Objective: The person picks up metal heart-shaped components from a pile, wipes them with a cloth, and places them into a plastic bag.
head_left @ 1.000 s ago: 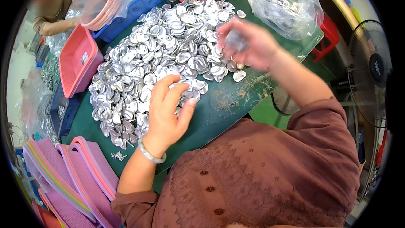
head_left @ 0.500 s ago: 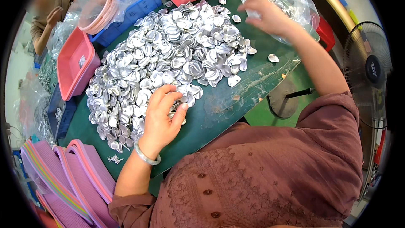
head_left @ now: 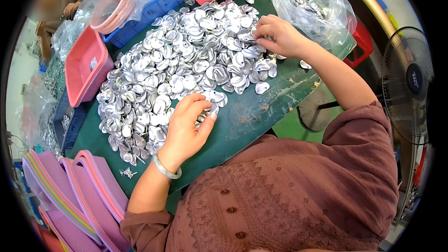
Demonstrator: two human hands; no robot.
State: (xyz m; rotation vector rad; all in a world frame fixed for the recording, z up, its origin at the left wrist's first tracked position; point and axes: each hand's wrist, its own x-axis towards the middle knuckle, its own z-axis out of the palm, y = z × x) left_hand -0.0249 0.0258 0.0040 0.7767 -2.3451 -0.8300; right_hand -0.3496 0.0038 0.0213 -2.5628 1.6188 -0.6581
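Green table (head_left: 261,112) heaped with silver metal pieces (head_left: 186,65), left hand (head_left: 186,128) curled over the near edge, right hand (head_left: 277,35) pinching some beside a clear bag (head_left: 322,4), fan (head_left: 410,79) alongside.

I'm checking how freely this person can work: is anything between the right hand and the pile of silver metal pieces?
Nothing visible. The right hand already rests on the far right edge of the pile of silver metal pieces on the green mat. The clear plastic bag sits just beyond the hand, off to the side.
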